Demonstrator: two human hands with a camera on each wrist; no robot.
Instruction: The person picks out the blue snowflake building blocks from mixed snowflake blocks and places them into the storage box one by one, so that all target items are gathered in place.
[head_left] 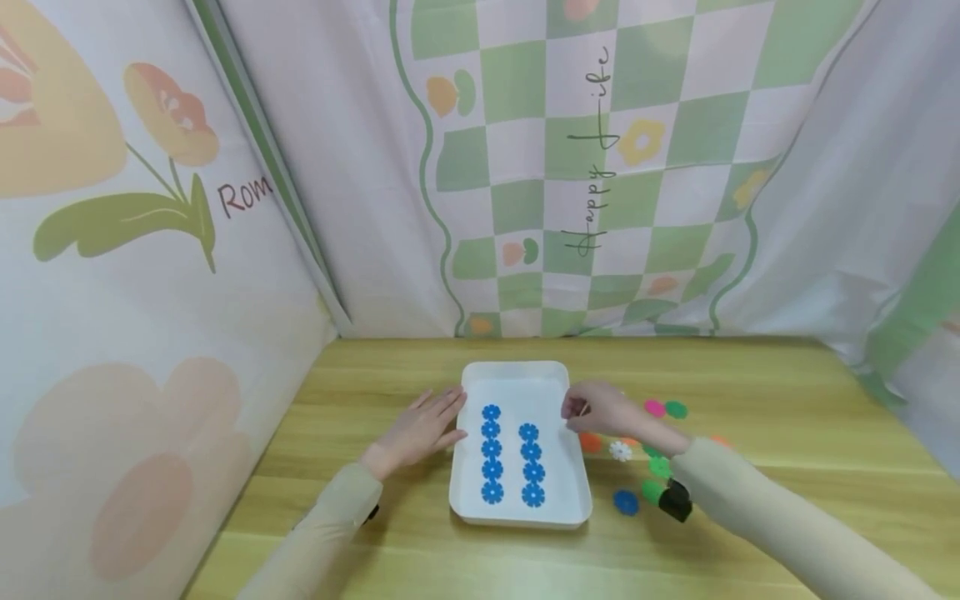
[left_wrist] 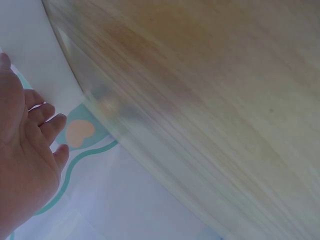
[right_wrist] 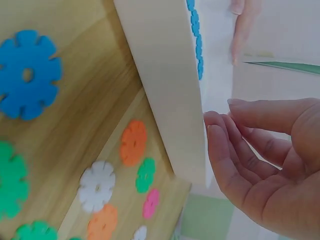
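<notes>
A white tray (head_left: 525, 515) holds two columns of blue notched discs; the left column (head_left: 491, 450) is longer than the right one (head_left: 532, 472). My left hand (head_left: 420, 427) touches the tray's left rim with fingers spread, and in the left wrist view the same hand (left_wrist: 32, 145) lies against the white tray wall. Over the tray's right rim is my right hand (head_left: 600, 408). In the right wrist view this hand (right_wrist: 270, 165) has loosely bent fingers, the thumb apart from them, and nothing visible between them.
Loose notched discs lie on the wooden table (head_left: 360, 375) right of the tray: blue (head_left: 626, 502), white (head_left: 620, 451), orange (head_left: 591, 442), pink (head_left: 655, 408) and several green ones. A black object (head_left: 676, 501) sits by the right sleeve. Printed curtains (head_left: 517, 150) hang behind the table.
</notes>
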